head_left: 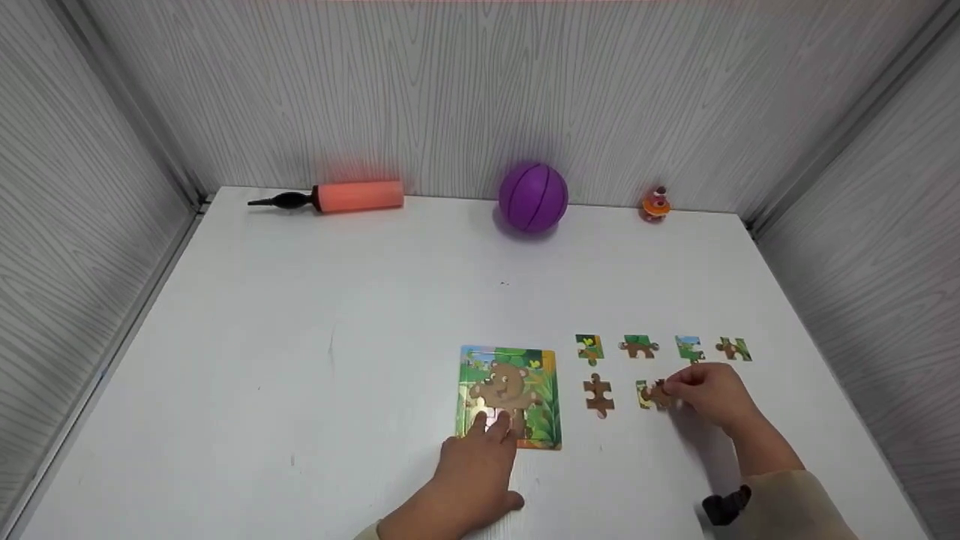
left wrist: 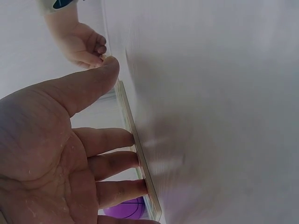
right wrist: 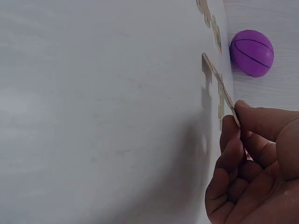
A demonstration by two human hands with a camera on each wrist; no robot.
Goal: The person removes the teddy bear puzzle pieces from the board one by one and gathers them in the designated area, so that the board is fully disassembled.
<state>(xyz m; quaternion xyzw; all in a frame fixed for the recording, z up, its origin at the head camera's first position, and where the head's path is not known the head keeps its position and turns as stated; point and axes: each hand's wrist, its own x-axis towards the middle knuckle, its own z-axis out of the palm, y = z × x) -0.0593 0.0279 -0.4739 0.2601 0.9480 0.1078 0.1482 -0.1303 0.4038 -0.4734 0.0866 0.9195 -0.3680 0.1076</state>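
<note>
A: Starting leftmost, what is the left hand [head_left: 478, 471] doing?

B: Its fingers stretch out, tips resting on the lower part of the puzzle board [head_left: 555, 401] from its seven o'clock side. It grips nothing.

A: And the board?

B: Flat on the table [head_left: 300, 337], with a bear picture inside a border. Whether that picture is seated pieces, a printed base or some of each, I can't tell, so I can't count what's done there.

A: What lies off it?

B: Moving right, clocked from the board: a green-and-yellow piece [head_left: 590, 346] at two o'clock, a brown piece [head_left: 598, 394] at three, then a brown-and-green piece [head_left: 639, 345] between two and three.

A: And beyond those?

B: The held piece [head_left: 655, 394], at three o'clock and well apart from the board. In the right wrist view it's tilted, pinched between thumb and finger of the right hand [head_left: 709, 390]. Farther out, slightly above three o'clock, come a blue-and-green piece [head_left: 688, 347] and the outermost piece [head_left: 739, 349].

A: How far along, then?

B: Well short of finished, I'd judge: five pieces lie loose and a sixth is in the fingers, so six remain outside the board.
</note>
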